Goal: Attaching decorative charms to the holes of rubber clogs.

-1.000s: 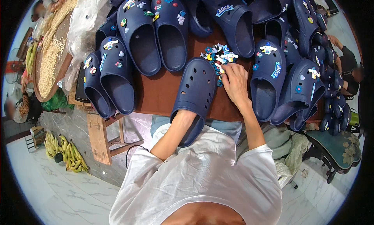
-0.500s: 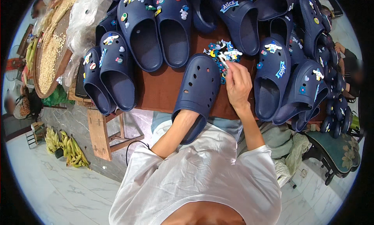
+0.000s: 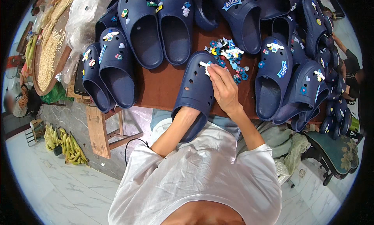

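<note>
Pushed into the opening of a navy foam clog [image 3: 196, 92], the left hand [image 3: 188, 115] has its fingers hidden inside, so I cannot tell whether they are spread or pressed together. Just right of it, the right hand [image 3: 225, 88] pinches a white figure charm [image 3: 205, 65] between thumb and fingertips at the clog's toe. That clog points away from the wearer, its heel overhanging the near edge of a brown tablecloth [image 3: 157, 90].

Farthest left is a round tray [image 3: 62, 63] of pale kernels, with green-yellow bananas [image 3: 72, 150] on the floor nearer the wearer, then a crumpled clear plastic bag [image 3: 83, 22] and a wooden stool [image 3: 97, 131]. Next come a smaller charm-decorated pair [image 3: 117, 78] and a larger decorated pair [image 3: 141, 24]. Beside the held clog's toe lies a pile of loose charms [image 3: 233, 52], then another decorated clog [image 3: 271, 75]; at far right stands a swivel chair [image 3: 331, 151] with a floral pattern.
</note>
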Demonstrator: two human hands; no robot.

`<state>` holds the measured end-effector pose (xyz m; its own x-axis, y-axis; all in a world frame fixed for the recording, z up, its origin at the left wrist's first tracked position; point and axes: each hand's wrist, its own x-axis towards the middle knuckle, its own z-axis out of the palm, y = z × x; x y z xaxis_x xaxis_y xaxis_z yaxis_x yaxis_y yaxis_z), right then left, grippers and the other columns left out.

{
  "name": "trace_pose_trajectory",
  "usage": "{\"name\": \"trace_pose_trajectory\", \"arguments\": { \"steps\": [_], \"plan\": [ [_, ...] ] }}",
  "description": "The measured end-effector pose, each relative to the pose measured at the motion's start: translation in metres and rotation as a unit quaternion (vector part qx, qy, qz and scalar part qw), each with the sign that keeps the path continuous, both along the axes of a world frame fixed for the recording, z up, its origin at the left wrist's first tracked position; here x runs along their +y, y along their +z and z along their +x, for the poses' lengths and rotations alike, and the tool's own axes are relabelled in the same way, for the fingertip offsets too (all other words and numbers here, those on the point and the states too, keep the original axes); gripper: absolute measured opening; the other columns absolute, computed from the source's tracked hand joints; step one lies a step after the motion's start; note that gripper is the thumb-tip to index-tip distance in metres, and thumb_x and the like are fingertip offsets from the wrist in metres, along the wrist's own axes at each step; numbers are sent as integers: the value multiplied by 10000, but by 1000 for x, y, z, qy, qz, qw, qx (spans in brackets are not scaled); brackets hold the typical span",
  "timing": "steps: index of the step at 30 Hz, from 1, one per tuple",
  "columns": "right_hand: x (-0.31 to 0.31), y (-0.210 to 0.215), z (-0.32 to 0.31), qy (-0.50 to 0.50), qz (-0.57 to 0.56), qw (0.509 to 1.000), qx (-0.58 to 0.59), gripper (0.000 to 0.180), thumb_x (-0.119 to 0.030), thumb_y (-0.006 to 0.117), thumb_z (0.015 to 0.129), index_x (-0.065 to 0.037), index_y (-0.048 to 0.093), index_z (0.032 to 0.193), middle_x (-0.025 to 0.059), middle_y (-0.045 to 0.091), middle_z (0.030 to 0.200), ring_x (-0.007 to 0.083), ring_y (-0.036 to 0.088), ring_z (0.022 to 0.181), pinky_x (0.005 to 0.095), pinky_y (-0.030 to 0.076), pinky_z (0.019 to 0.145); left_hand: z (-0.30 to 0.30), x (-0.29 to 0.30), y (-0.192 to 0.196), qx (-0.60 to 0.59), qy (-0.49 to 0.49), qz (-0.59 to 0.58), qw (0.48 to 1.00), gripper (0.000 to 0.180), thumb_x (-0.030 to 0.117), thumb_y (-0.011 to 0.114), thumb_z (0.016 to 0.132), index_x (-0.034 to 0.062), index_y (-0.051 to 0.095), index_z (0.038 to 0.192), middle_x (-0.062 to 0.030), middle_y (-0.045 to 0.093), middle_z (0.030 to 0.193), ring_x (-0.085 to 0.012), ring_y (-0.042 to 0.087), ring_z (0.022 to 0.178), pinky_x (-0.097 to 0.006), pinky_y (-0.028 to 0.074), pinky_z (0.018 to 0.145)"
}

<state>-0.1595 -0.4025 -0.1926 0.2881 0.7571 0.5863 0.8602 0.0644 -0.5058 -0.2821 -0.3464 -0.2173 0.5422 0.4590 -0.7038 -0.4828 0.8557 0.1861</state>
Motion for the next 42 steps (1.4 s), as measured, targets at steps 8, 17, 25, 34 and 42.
{"name": "trace_pose_trajectory", "arguments": {
  "steps": [8, 17, 25, 34, 42],
  "plan": [
    [-8, 0, -1, 9, -64, 997, -43, 577, 67, 633, 800, -21, 582, 1368, 138, 583, 1364, 341, 581, 1237, 437, 507, 1013, -1, 0, 0, -5, -2, 1, 1000, 366, 227, 459, 1075, 57, 506, 1395, -98, 555, 1423, -242, 574, 1257, -427, 495, 1066],
    [-21, 13, -13, -7, -130, 990, -57, 631, 16, 644, 793, -32, 542, 1414, 136, 554, 1407, 345, 551, 1264, 456, 489, 1028, -10, -12, 2, -10, -10, -1, 1000, 367, 233, 456, 1076, 59, 508, 1395, -98, 556, 1423, -243, 575, 1256, -427, 496, 1064],
    [-22, 18, -3, -2, -57, 998, 32, 430, 54, 672, 811, -24, 671, 1234, 118, 655, 1185, 317, 648, 1057, 385, 547, 880, -25, -21, 6, -16, -13, 1, 1000, 369, 240, 452, 1077, 60, 509, 1394, -98, 556, 1423, -244, 576, 1255, -426, 497, 1063],
    [-23, 30, 19, 16, -100, 909, 404, 128, -3, 740, 858, -26, 756, 982, 68, 714, 952, 138, 682, 807, 276, 545, 705, -37, -23, 9, -24, -13, 4, 1000, 370, 246, 449, 1078, 62, 511, 1393, -98, 557, 1423, -245, 577, 1255, -426, 499, 1062],
    [-26, 37, 34, 42, -190, 893, 406, 430, -73, 795, 821, -44, 610, 1209, 67, 614, 1085, 172, 629, 1024, 293, 537, 829, -55, -28, 15, -32, -18, 6, 999, 372, 252, 446, 1079, 64, 512, 1393, -98, 558, 1423, -246, 577, 1254, -426, 500, 1061]
  ]
}}
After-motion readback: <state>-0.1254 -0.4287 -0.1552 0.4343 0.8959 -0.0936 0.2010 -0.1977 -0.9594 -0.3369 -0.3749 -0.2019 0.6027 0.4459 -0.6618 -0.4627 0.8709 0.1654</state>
